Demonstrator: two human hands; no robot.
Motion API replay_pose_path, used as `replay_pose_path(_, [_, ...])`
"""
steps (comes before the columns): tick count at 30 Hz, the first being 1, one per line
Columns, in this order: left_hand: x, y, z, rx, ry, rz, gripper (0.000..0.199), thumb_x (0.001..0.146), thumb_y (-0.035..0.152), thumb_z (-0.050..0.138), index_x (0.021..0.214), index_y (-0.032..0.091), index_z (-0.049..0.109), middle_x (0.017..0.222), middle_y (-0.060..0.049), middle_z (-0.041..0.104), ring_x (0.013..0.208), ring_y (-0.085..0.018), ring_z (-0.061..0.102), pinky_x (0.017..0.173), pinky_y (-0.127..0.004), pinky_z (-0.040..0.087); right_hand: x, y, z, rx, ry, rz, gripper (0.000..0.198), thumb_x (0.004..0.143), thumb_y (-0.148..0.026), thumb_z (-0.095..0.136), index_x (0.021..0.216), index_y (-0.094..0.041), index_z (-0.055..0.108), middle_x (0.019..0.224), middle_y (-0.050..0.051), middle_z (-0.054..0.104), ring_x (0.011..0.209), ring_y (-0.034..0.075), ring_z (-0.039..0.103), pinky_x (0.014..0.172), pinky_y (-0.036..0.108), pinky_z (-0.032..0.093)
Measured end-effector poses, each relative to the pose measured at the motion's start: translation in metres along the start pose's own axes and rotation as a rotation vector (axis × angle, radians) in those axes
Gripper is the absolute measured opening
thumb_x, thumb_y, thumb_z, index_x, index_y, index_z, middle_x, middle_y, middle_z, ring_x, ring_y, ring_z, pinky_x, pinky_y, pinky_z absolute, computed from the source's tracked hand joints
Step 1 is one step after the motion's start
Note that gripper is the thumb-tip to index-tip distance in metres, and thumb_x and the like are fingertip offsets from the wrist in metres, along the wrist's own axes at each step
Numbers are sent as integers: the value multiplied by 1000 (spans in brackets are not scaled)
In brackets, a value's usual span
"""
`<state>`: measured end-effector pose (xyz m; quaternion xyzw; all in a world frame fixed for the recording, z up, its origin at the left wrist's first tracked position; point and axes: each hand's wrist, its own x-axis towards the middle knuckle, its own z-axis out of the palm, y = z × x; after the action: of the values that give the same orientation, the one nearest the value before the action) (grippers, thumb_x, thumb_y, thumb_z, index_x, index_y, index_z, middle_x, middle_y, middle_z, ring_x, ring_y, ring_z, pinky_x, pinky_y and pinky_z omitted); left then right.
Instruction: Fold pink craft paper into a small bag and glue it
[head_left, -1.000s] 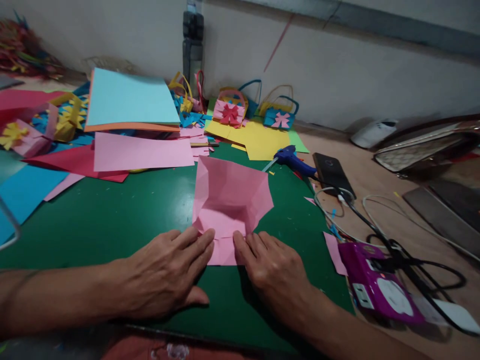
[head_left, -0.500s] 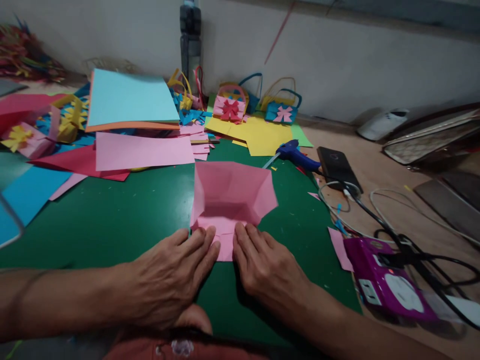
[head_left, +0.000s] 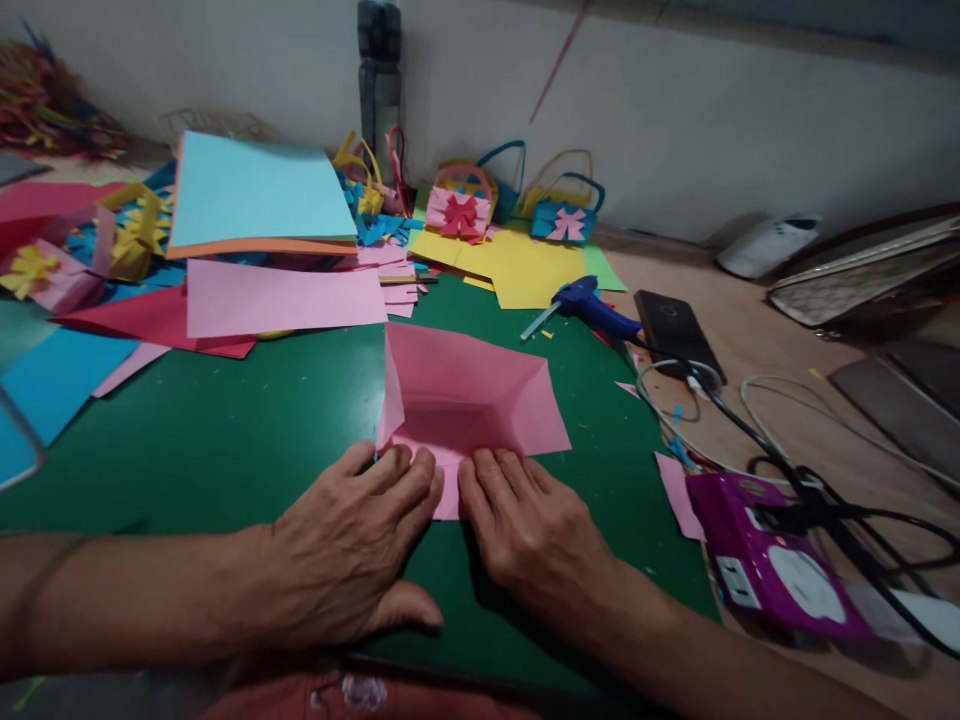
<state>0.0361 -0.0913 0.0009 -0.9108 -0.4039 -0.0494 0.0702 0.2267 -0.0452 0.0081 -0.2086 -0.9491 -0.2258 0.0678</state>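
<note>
A folded pink paper (head_left: 465,385) lies in front of me on the green board, its far and side walls standing up and its near flap flat. My left hand (head_left: 367,545) presses its outstretched fingers on the left part of the near flap, thumb spread out toward me. On the right part of that flap my right hand (head_left: 529,520) lies with its fingers straight and side by side; its thumb is hidden. A narrow strip of pink shows between the two hands. The flap's outer ends are under the fingers.
Behind are a pink sheet (head_left: 285,298), a light-blue stack (head_left: 259,190), yellow paper (head_left: 529,270) and small paper bags (head_left: 459,212). To the right lie a blue glue gun (head_left: 592,305), a black phone (head_left: 679,335), cables and a purple power strip (head_left: 772,560).
The pink paper's right wall has tipped outward to the right. My hands have come slightly closer together, and my left thumb has stretched out to the right.
</note>
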Motion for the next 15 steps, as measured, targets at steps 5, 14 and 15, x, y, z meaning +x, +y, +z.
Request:
replay_pose_path(5, [0, -2, 1, -13, 3, 8, 80, 82, 67, 11, 119, 6, 46, 117, -16, 51, 95, -29, 45, 80, -43, 30, -1, 0, -3, -8, 21, -3, 32, 82, -6, 33, 91, -5, 63, 87, 17, 66, 78, 26, 60, 60, 35, 45])
replay_pose_path(14, [0, -3, -1, 30, 11, 43, 83, 80, 70, 16, 122, 5, 45, 128, -16, 47, 101, -32, 42, 88, -46, 24, -11, 6, -11, 47, 2, -3, 28, 81, -7, 39, 95, -6, 63, 91, 14, 66, 74, 22, 57, 61, 32, 42])
replay_pose_path(15, [0, -3, -2, 31, 6, 47, 81, 80, 69, 17, 121, 6, 45, 128, -15, 47, 101, -32, 42, 89, -47, 24, -12, 8, -12, 80, -5, 13, 26, 80, -7, 40, 93, -8, 63, 87, 12, 66, 71, 21, 56, 61, 31, 41])
